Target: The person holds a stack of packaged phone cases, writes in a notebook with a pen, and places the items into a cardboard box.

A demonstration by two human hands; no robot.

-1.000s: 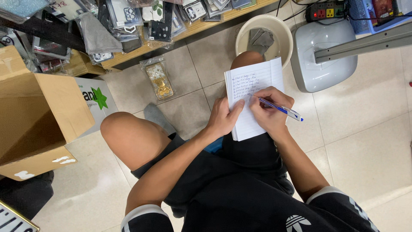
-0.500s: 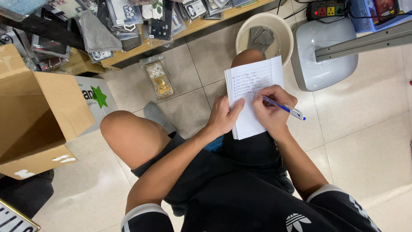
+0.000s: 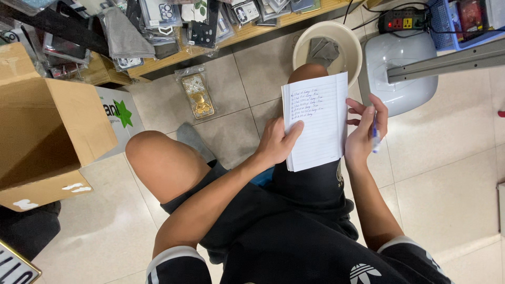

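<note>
A lined white notepad (image 3: 318, 118) with several handwritten lines rests on my right thigh. My left hand (image 3: 277, 142) presses its lower left edge, thumb lying on the page. My right hand (image 3: 364, 134) is off the paper at the pad's right edge, fingers loosely spread, with a blue pen (image 3: 375, 138) held between them. I sit in black shorts, my left knee (image 3: 152, 152) bare.
A cream bowl (image 3: 351, 43) with a grey cloth stands past my knee. A white stool base (image 3: 402, 58) and a power strip (image 3: 402, 22) lie at the right. An open cardboard box (image 3: 47, 131) stands left. A wooden shelf (image 3: 242, 34) holds packaged phone cases; one packet (image 3: 196, 94) lies on the tiles.
My right hand has lifted the pen off the page and moved to the pad's right edge. The left hand stays on the pad.
</note>
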